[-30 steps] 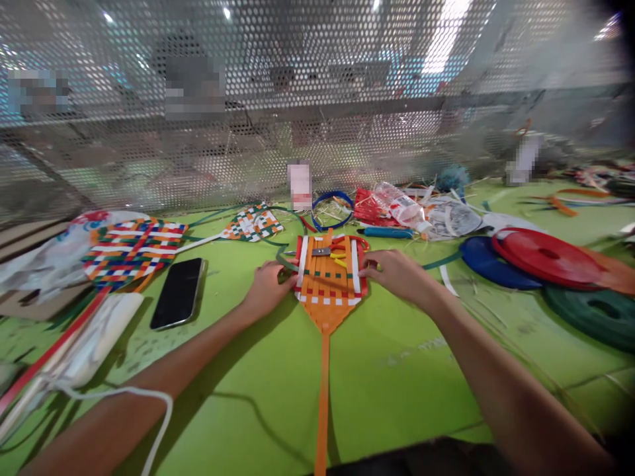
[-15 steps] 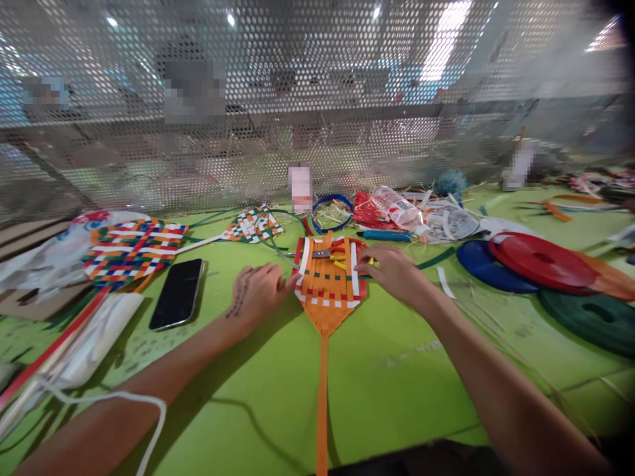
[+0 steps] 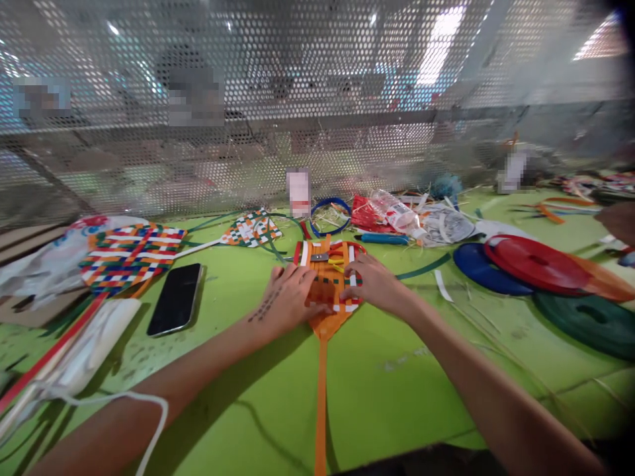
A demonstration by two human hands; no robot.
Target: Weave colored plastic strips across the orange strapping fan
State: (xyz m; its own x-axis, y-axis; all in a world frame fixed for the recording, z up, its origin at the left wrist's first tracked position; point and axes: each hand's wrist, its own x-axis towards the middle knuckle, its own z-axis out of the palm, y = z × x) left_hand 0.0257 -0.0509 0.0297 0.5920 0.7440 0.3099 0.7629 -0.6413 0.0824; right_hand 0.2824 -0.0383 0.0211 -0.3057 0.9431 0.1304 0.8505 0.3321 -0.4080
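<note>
An orange woven piece (image 3: 325,324) with white, red and green strips lies flat in the middle, its long orange tail (image 3: 322,403) running toward me. My left hand (image 3: 292,294) rests over its left side, fingers spread across the weave. On its right edge lies my right hand (image 3: 372,281), fingers apart and slightly bent, touching the strips. Scissors (image 3: 337,254) with red and yellow handles lie on the upper part of the weave, between and just beyond my hands.
A phone (image 3: 174,299) and a multicoloured woven fan (image 3: 133,254) are at left. Behind are a smaller woven piece (image 3: 252,228), a blue cutter (image 3: 381,238) and a plastic bottle (image 3: 397,211). Strip coils (image 3: 540,261) lie right. A perforated metal screen (image 3: 317,145) stands behind.
My left hand has moved right, from beside the woven piece onto it. My right hand has shifted slightly left and down over the right edge. A hand has appeared at the far right.
</note>
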